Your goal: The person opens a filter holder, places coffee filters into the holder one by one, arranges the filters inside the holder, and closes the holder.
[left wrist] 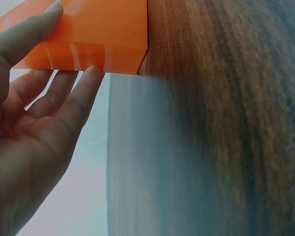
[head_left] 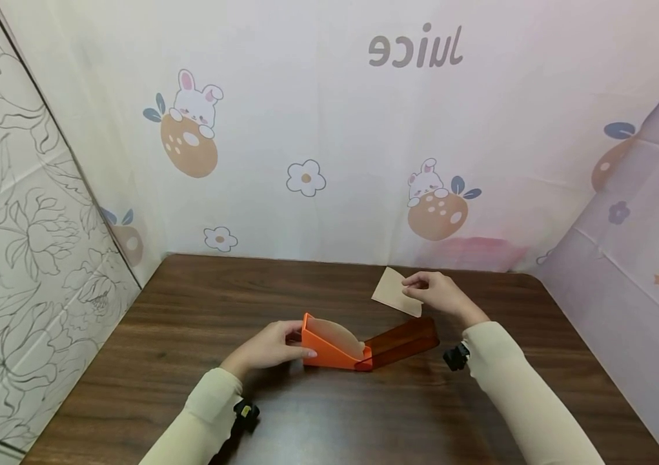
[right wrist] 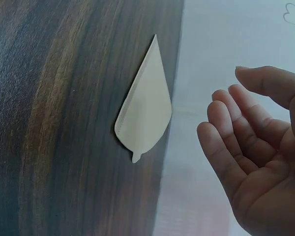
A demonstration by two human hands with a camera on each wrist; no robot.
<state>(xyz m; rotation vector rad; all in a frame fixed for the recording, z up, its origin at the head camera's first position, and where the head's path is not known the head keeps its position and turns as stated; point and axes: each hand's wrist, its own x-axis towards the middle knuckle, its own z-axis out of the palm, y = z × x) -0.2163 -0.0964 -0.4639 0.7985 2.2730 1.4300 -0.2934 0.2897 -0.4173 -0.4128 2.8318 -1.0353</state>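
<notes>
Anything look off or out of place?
The "Juice" lettering behind the table reads mirrored. A filter lies loose outside the holder, whose lid is open. I see no spill or damage.

Soft, even light brightens the backdrop [head_left: 329, 97]; pale glare pools on the near tabletop [head_left: 329, 413] — shadows stay soft. The left wrist view blurs the wood grain under bluish haze — streaks gleam on the orange holder [left wrist: 98, 29].
</notes>
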